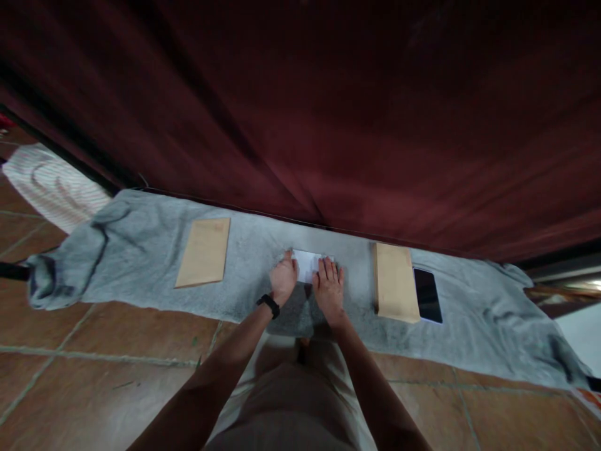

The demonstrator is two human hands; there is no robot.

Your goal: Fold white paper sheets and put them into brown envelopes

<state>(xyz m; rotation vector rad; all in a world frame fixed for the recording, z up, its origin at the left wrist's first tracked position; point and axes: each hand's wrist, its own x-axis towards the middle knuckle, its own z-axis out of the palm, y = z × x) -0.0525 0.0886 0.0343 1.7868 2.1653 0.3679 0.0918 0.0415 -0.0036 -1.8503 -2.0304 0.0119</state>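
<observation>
A small white sheet of paper lies flat on a grey cloth in front of me. At the paper's left edge, my left hand is closed, its fingers curled and gripping that edge; a black band circles this wrist. My right hand rests flat over the paper's right part, fingers stretched out and covering some of it. To the left lies a single tan envelope. On the right sits a stack of tan envelopes.
Partly beside the envelope stack is a dark-screened phone. A dark red fabric wall rises behind the cloth. Striped white fabric lies at the far left. Brown floor tiles show below the cloth.
</observation>
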